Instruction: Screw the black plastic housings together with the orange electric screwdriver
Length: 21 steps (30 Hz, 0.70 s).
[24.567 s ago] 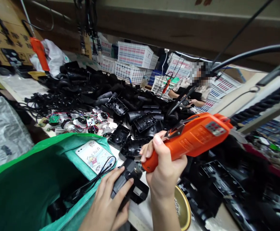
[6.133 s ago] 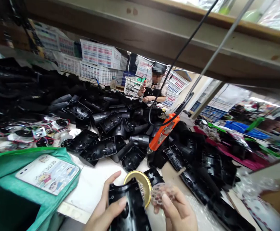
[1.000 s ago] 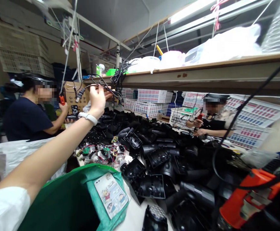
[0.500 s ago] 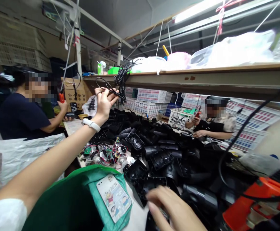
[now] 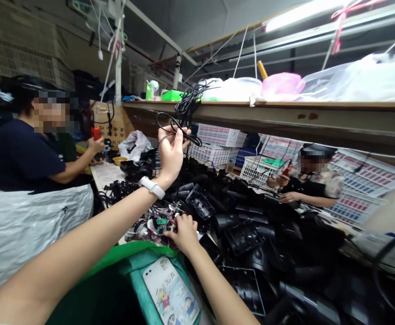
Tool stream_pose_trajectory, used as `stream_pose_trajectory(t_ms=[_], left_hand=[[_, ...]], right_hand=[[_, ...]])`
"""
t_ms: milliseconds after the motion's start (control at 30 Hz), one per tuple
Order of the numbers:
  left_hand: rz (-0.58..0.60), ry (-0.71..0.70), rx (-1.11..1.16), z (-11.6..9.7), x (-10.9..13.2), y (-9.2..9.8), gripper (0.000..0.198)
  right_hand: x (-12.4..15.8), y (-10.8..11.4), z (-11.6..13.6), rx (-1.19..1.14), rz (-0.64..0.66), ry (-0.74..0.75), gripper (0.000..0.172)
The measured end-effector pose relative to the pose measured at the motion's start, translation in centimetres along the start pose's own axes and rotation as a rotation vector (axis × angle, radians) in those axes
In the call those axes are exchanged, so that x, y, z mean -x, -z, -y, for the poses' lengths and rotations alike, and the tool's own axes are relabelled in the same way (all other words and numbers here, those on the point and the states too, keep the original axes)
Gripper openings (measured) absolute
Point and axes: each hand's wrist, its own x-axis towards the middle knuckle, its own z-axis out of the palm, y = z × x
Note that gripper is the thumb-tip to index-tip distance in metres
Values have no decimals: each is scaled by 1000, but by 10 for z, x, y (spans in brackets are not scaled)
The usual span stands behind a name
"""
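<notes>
My left hand [image 5: 171, 151] is raised at the shelf's front edge, its fingers closed on a loop of black cable [image 5: 163, 118]. More of the black cable hangs in a bundle from the shelf above it. Lower down, my right hand [image 5: 184, 232] reaches into a pile of small wired parts [image 5: 146, 225], with a green circuit board [image 5: 162, 221] beside its fingertips. Those fingers are curled together, and what they grip is hidden. Black plastic housing shells [image 5: 245, 237] lie heaped to the right of that hand.
A phone in a cartoon case [image 5: 172, 293] lies on a green bag [image 5: 136, 253] in front of me. The loaded shelf [image 5: 251, 113] crosses overhead. One co-worker [image 5: 24, 135] sits at left, another [image 5: 314, 180] across the bench, each holding a red tool.
My right hand has moved from the black shells at the front, forward and left, into the wired parts. My left hand stays on the cable. The view has shifted, and the near orange tool is out of frame.
</notes>
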Motion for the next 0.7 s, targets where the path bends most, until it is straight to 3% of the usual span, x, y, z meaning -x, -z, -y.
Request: stream_pose_trajectory(t_ms=[167, 300, 433, 567, 633, 700], left_hand=[[-16, -128, -5, 3, -4, -9, 39], [-22, -154, -51, 24, -11, -22, 38], [-45, -187, -61, 38, -19, -35, 31], [-22, -223, -48, 23, -38, -56, 16], [1, -234, -42, 6, -50, -69, 7], [26, -239, -27, -15, -58, -83, 12]], right_hand=[[20, -3, 5, 109, -130, 152, 33], [28, -7, 8, 161, -173, 320, 24], [33, -9, 3, 152, -182, 432, 28], [39, -9, -4, 84, -185, 402, 24], [40, -9, -7, 8, -187, 361, 24], [40, -9, -9, -100, -206, 284, 30]])
